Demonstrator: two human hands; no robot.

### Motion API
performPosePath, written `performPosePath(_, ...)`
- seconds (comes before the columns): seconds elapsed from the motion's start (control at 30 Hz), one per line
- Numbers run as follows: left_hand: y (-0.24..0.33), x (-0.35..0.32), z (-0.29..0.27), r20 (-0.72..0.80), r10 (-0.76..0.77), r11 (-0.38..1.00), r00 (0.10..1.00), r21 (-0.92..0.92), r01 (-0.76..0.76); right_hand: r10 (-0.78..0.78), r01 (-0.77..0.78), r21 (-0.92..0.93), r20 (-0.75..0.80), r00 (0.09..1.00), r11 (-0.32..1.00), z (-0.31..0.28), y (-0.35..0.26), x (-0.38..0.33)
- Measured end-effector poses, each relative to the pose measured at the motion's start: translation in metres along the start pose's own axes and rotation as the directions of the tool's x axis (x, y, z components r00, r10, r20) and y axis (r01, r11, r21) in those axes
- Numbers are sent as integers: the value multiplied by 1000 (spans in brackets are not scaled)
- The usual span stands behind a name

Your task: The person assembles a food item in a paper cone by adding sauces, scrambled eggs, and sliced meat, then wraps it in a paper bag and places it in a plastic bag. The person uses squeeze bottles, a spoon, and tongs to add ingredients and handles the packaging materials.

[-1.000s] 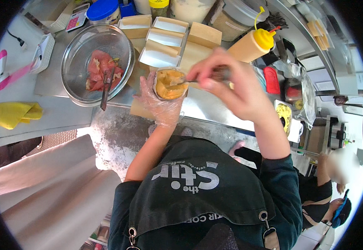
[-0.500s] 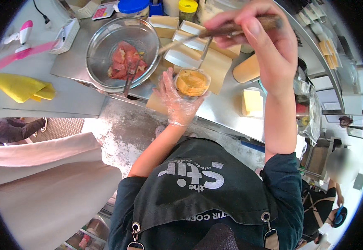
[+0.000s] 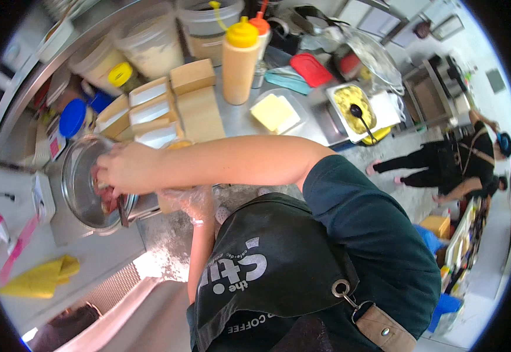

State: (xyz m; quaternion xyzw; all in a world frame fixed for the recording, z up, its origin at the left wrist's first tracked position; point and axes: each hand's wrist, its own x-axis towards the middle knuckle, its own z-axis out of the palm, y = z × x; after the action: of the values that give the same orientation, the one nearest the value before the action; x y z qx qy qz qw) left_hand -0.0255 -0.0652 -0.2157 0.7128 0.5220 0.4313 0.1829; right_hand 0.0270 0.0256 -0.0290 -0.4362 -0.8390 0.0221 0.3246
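My right hand (image 3: 123, 170) reaches across my body into a round metal bowl (image 3: 70, 182) of red chopped pieces (image 3: 106, 196). Its fingers curl around a dark utensil handle (image 3: 121, 210) that sticks out below the hand. My left hand (image 3: 188, 202), in a clear plastic glove, is mostly hidden under my right forearm. It holds a small cup of orange-yellow food, and only the cup's rim (image 3: 176, 143) shows above the arm.
Folded cardboard boxes (image 3: 150, 111) and a squeeze bottle with a yellow cap (image 3: 240, 58) stand behind the bowl. A yellow block in a clear tub (image 3: 274, 112) and a tray of yellow food with a ladle (image 3: 355, 108) lie to the right. A yellow cloth (image 3: 41, 278) lies at the lower left. Another person (image 3: 460, 167) bends at the far right.
My right hand has come down from above the boxes, leftward into the metal bowl. The view has swung, so the counter now runs toward the upper right.
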Motion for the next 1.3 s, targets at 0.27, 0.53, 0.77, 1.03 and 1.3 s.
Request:
performPosePath(0.27,35,-2,-5,-171,275,957,946,139,-253,452,-368,265,-453,769,891,-172,15,-152)
performPosePath(0.53,56,10,-7,-184,213,973,960,129,-191,662,-669,-54,-110,742,741,-196,102,-265)
performPosePath(0.77,74,-17,-8,-306,415,910,857,145,-388,388,-317,-281,251,887,906,-149,151,-259)
performPosePath(1.03,119,-26,15,-88,470,873,878,-98,-477,338,-248,-266,383,860,932,-153,167,-251)
performPosePath(1.3,162,3,61,134,318,933,939,-223,-284,348,-325,-128,428,834,937,-166,169,-235)
